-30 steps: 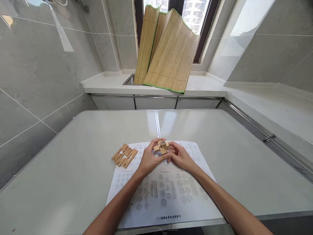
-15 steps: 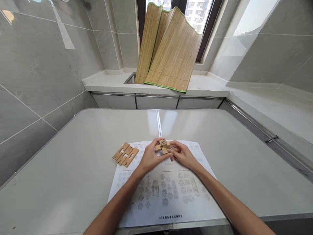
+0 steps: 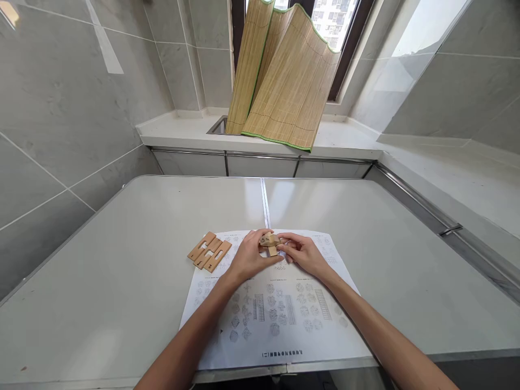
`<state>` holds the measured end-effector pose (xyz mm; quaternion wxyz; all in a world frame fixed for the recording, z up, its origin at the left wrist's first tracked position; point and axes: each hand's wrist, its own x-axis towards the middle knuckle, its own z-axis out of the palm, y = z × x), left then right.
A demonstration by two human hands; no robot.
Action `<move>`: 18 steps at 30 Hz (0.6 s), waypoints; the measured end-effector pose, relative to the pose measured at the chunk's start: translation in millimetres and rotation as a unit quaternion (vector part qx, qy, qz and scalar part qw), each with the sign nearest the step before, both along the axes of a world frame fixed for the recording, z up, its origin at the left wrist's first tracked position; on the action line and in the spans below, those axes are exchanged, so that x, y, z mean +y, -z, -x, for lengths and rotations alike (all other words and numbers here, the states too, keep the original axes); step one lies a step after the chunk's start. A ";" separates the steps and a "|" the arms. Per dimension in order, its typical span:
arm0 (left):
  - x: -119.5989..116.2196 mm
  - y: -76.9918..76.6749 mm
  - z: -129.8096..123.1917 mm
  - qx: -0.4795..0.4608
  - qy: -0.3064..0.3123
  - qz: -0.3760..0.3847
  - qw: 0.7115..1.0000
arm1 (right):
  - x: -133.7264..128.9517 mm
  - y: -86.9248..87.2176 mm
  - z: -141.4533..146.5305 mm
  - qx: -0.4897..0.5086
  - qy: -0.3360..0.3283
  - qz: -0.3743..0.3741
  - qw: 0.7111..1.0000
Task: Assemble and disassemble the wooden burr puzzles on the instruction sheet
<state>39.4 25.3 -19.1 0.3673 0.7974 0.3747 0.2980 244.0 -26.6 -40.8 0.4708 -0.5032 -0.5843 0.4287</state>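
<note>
Both my hands hold a small wooden interlocking puzzle [image 3: 270, 241] above the printed sheet. My left hand [image 3: 251, 254] curls around its left side, the thumb stretched along the near side. From the right, the fingertips of my right hand [image 3: 303, 253] pinch its edge. One block of the puzzle points toward me; part of it is hidden by my fingers. Left of my left hand lie several flat wooden pieces [image 3: 209, 252] with cut-out slots and numbers, side by side and overlapping the sheet's edge.
The paper sheet [image 3: 280, 341] with rows of small puzzle drawings lies on the white table [image 3: 122, 281], reaching its near edge. A bamboo mat [image 3: 290, 86] leans against the window on the ledge [image 3: 182, 127] behind. Tiled walls stand left and right.
The wooden puzzle has been turned in my hands, so its marked face tilts to the left. The view has dipped slightly. The flat pieces stay in place.
</note>
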 end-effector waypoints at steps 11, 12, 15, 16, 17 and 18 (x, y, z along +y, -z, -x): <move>6.3 14.8 -1.6 0.058 -0.066 -0.182 0.979 | 4.7 -3.9 -1.8 0.094 0.055 0.032 0.994; 6.4 15.4 -1.3 0.065 -0.077 -0.186 0.977 | 5.2 -3.6 -2.4 0.102 0.059 0.033 0.993; 7.5 18.0 -0.3 0.091 -0.103 -0.191 0.972 | 6.0 -3.8 -3.5 0.112 0.067 0.037 0.991; 8.0 19.1 0.1 0.099 -0.108 -0.190 0.971 | 6.1 -4.0 -3.6 0.113 0.068 0.038 0.991; 8.4 20.1 0.4 0.106 -0.112 -0.188 0.970 | 6.2 -4.1 -3.7 0.114 0.069 0.038 0.990; 8.6 20.7 0.6 0.111 -0.114 -0.186 0.970 | 6.2 -4.2 -3.7 0.114 0.069 0.039 0.990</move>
